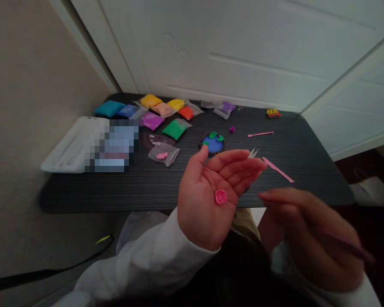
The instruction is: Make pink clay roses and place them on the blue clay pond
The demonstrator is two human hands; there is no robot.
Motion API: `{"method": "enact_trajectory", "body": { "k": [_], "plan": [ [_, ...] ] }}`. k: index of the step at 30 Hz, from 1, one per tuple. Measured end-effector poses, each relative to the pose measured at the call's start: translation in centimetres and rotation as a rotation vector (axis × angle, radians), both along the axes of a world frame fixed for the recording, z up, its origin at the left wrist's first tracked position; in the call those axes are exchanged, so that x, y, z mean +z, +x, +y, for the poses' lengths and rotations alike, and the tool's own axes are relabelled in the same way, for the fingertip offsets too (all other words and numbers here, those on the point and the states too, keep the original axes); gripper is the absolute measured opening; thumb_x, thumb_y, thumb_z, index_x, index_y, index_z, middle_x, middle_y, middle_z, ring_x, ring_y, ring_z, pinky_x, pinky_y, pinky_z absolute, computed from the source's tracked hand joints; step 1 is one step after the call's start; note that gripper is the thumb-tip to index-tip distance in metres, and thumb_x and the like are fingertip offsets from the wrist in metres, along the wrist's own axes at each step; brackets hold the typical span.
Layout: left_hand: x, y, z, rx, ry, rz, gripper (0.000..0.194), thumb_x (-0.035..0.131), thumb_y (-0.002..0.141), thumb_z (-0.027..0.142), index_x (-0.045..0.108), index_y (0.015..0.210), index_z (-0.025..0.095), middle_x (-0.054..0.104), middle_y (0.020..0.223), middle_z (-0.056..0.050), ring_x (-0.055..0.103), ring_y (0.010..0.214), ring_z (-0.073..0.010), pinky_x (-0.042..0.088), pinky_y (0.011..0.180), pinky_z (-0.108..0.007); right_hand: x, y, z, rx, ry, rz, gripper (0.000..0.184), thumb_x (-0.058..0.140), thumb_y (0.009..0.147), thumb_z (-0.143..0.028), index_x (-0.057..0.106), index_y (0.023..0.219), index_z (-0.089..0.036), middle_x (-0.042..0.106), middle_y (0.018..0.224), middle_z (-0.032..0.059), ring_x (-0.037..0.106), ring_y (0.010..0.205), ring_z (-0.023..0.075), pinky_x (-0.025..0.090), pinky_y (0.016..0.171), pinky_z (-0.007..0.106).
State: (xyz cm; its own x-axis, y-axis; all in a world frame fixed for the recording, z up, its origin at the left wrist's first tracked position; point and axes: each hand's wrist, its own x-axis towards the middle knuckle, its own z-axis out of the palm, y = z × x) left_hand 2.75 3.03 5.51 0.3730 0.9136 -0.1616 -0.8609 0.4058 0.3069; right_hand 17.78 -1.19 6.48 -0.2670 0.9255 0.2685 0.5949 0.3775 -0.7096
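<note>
A small pink piece of clay [221,197], dished in the middle, lies on the palm of my left hand [208,196]. That hand is palm up over the table's front edge, its fingers stretched out. My right hand [316,234] is to the right, blurred and curled round a thin pinkish modelling tool [345,244]; its tip is hidden. Beyond my left fingers lies a round blue clay pond [213,144] with a dark brown rim and green leaf pieces. Scissors [253,152] show partly behind my fingertips, beside a pink clay knife [278,169].
On the dark table [115,194] lie several bags of coloured clay, including a green one [176,128], and a small bag with pink clay [162,155]. A white tablet-like object [77,145] stands left. A thin pink tool [260,134] and purple clay bit [232,129] lie farther back.
</note>
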Motion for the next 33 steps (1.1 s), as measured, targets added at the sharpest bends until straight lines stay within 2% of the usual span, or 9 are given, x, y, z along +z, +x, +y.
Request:
{"method": "enact_trajectory", "body": {
  "k": [1, 4, 8, 15, 19, 21, 26, 33],
  "plan": [
    [0.1, 0.0, -0.1, -0.01, 0.006, 0.011, 0.05, 0.024, 0.082, 0.041, 0.063, 0.075, 0.011, 0.068, 0.074, -0.008, 0.062, 0.082, -0.0184, 0.038, 0.089, -0.035, -0.1, -0.9, 0.1, 0.062, -0.014, -0.048, 0.027, 0.051, 0.076, -0.021, 0.052, 0.103, -0.026, 0.053, 0.061, -0.0042, 0.05, 0.051, 0.0079, 0.041, 0.05, 0.021],
    [0.3, 0.0, -0.3, -0.047, 0.012, 0.05, 0.05, 0.024, 0.082, 0.042, 0.063, 0.076, 0.011, 0.067, 0.075, -0.008, 0.061, 0.082, -0.0184, 0.038, 0.089, -0.034, -0.3, -2.5, 0.7, 0.072, -0.038, -0.129, 0.036, 0.058, 0.071, -0.029, 0.05, 0.106, -0.024, 0.05, 0.059, -0.0053, 0.043, 0.045, 0.0062, 0.035, 0.044, 0.02],
    [0.6, 0.0, -0.5, -0.086, 0.008, 0.095, 0.051, 0.024, 0.081, 0.044, 0.062, 0.077, 0.011, 0.067, 0.079, -0.009, 0.06, 0.084, -0.0187, 0.039, 0.087, -0.032, -0.4, -2.9, 1.3, 0.087, -0.058, -0.132, 0.029, 0.059, 0.07, -0.028, 0.054, 0.099, -0.025, 0.044, 0.054, -0.0067, 0.037, 0.044, 0.0056, 0.031, 0.044, 0.02],
    [0.9, -0.2, -0.6, -0.082, 0.027, 0.106, 0.047, 0.028, 0.08, 0.046, 0.061, 0.081, 0.012, 0.064, 0.085, -0.008, 0.057, 0.091, -0.0196, 0.037, 0.088, -0.033, -0.1, -2.8, 1.2, 0.12, -0.075, -0.056, 0.021, 0.059, 0.071, -0.024, 0.056, 0.091, -0.025, 0.045, 0.057, -0.0068, 0.039, 0.048, 0.0044, 0.031, 0.045, 0.018],
    [0.6, -1.2, -1.1, -0.049, 0.015, 0.223, 0.027, 0.041, 0.078, 0.033, 0.059, 0.084, 0.014, 0.062, 0.086, -0.005, 0.056, 0.087, -0.0164, 0.041, 0.081, -0.029, 0.6, -2.6, 1.1, 0.103, -0.044, -0.075, 0.023, 0.059, 0.071, -0.024, 0.056, 0.094, -0.025, 0.045, 0.057, -0.0068, 0.039, 0.047, 0.004, 0.03, 0.044, 0.018],
    [0.2, -1.9, -1.6, -0.088, 0.029, 0.296, 0.017, 0.049, 0.075, 0.023, 0.059, 0.086, 0.015, 0.062, 0.084, -0.004, 0.056, 0.082, -0.0145, 0.042, 0.076, -0.026, 1.1, -2.5, 1.0, 0.085, -0.009, -0.088, 0.024, 0.059, 0.071, -0.023, 0.055, 0.095, -0.025, 0.044, 0.057, -0.0067, 0.039, 0.047, 0.0042, 0.031, 0.044, 0.017],
    [-0.5, -2.8, -2.7, -0.221, 0.098, 0.252, 0.015, 0.053, 0.073, 0.019, 0.058, 0.087, 0.017, 0.064, 0.077, -0.002, 0.058, 0.072, -0.0119, 0.044, 0.068, -0.024, 2.3, -2.4, 0.6, 0.06, 0.046, -0.092, 0.024, 0.061, 0.07, -0.021, 0.056, 0.093, -0.024, 0.043, 0.054, -0.0071, 0.039, 0.045, 0.0037, 0.031, 0.041, 0.016],
    [-1.0, -2.3, -3.0, -0.204, 0.195, 0.188, 0.019, 0.061, 0.066, 0.012, 0.061, 0.084, 0.02, 0.066, 0.077, 0.0, 0.059, 0.072, -0.0093, 0.044, 0.066, -0.018, 2.9, -2.5, 0.6, 0.054, 0.059, -0.034, 0.025, 0.063, 0.067, -0.021, 0.056, 0.091, -0.024, 0.043, 0.053, -0.0074, 0.039, 0.043, 0.0033, 0.031, 0.039, 0.015]
  ]
}}
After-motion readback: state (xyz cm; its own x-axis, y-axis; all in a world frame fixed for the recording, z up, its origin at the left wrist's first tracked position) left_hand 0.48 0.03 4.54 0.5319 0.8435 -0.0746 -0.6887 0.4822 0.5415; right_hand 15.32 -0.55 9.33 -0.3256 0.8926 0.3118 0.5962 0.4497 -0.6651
